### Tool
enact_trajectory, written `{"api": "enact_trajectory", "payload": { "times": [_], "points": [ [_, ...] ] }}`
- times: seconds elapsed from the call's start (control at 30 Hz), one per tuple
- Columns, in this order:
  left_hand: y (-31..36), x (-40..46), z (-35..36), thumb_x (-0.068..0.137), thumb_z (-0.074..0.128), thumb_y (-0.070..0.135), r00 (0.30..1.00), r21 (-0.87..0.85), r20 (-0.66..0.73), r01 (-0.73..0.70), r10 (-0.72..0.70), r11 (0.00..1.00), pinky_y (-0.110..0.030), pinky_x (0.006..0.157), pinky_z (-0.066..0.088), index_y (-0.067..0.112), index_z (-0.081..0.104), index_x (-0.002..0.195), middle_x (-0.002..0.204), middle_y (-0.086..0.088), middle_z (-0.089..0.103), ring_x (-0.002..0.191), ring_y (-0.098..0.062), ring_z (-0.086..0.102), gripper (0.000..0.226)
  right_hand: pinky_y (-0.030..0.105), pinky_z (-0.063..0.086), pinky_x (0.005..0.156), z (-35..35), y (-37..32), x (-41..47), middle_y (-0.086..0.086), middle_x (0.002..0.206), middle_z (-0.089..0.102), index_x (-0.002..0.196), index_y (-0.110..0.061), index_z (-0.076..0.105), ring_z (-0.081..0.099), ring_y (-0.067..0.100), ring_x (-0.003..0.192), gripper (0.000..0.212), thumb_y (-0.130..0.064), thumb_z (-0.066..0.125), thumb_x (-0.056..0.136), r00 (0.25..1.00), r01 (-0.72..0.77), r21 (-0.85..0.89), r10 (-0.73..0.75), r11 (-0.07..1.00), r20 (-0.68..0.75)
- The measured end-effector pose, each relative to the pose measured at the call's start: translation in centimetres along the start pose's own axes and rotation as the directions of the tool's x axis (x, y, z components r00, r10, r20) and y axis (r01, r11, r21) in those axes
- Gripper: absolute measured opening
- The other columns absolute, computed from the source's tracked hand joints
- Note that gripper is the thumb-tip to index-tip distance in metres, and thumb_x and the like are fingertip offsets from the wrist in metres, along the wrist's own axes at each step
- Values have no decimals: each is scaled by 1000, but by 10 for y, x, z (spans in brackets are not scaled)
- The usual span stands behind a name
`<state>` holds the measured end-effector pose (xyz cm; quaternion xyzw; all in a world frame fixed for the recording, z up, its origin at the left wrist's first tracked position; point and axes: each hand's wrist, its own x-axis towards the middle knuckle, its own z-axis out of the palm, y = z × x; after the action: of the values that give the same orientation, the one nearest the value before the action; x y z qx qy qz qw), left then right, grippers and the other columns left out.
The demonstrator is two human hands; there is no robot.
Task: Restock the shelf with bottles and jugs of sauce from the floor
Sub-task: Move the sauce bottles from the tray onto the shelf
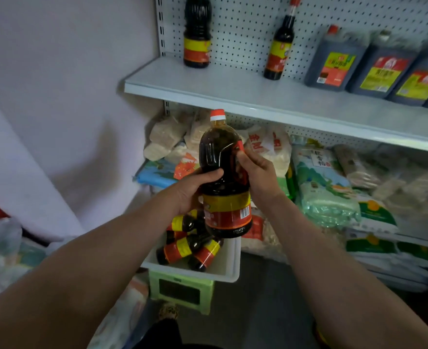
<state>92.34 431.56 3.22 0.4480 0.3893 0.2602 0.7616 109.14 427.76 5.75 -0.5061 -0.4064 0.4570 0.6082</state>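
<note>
Here, the white shelf (245, 94) with its pegboard back is seen to span the upper right, and it is already partly stocked: a squat bottle (197, 34) stands at its left end, a slim bottle (281, 46) near the middle, and a row of dark jugs (374, 69) at the right, somewhat blurred. Bagged goods (321, 187) are packed on the lower shelf beneath. Below, a white bin (223, 270) is set on a green stool (182, 290) on the dark floor, and several small bottles (190, 245) lie in it on their sides.

The step in hand is judged to be the carrying of one item up to the shelf. A large sauce bottle (224, 182) with a red cap is held upright in mid-air, above the bin and below the shelf edge. It is gripped by both hands: the left hand (190, 190) is wrapped round its waist, thumb across the front, and the right hand (255, 172) is curled at what appears to be its side handle.

The next move is judged to call for a lift clear of the shelf lip and a placement in the bare stretch between the squat bottle and the slim bottle, label outward, with neighbours left standing.
</note>
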Motion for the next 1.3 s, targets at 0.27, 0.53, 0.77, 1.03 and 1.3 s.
{"api": "enact_trajectory", "payload": {
  "times": [0.27, 0.53, 0.77, 1.03, 1.3],
  "points": [
    [48, 9, 10, 41, 96, 54, 966, 91, -180, -169, 183, 981, -60, 99, 48, 34, 69, 117, 114, 0, 74, 114, -30, 65, 84, 15, 55, 73, 3, -44, 19, -18, 87, 76, 121, -19, 72, 70, -5, 85, 26, -19, 51, 106, 987, 159, -209, -155, 965, 39],
    [120, 35, 10, 65, 87, 37, 956, 75, -212, -193, 205, 978, -31, 65, 55, 26, 69, 117, 103, -1, 77, 90, -18, 73, 56, 44, 48, 111, -3, -61, 70, -8, 131, 66, 143, -22, 48, 61, 7, 124, 77, -17, 86, 77, 969, 157, -259, -98, 953, 226],
    [203, 90, -16, 48, 96, 44, 930, 184, -220, -257, 295, 949, -52, 96, 53, 25, 73, 110, 102, -3, 77, 99, -29, 72, 69, 14, 51, 85, 17, -89, 145, -30, 119, 60, 144, -50, 28, 56, -17, 113, 96, -3, 83, 80, 935, 308, -448, -181, 839, 305],
    [272, 163, -37, 64, 90, 39, 874, 349, -224, -342, 432, 873, -48, 100, 49, 33, 68, 110, 108, 7, 73, 105, -19, 67, 51, 48, 54, 100, 40, -97, 247, -3, 135, 61, 159, -37, 21, 60, 13, 119, 116, -17, 92, 70, 964, 260, -537, -248, 802, 96],
    [306, 222, -63, 77, 82, 41, 843, 389, -157, -426, 515, 817, -39, 100, 46, 30, 61, 128, 115, 10, 68, 112, -15, 61, 56, 41, 57, 96, 38, -101, 328, -5, 140, 57, 157, -40, 27, 61, 14, 122, 111, -6, 90, 72, 959, 279, -505, -259, 817, 111]
  ]
}}
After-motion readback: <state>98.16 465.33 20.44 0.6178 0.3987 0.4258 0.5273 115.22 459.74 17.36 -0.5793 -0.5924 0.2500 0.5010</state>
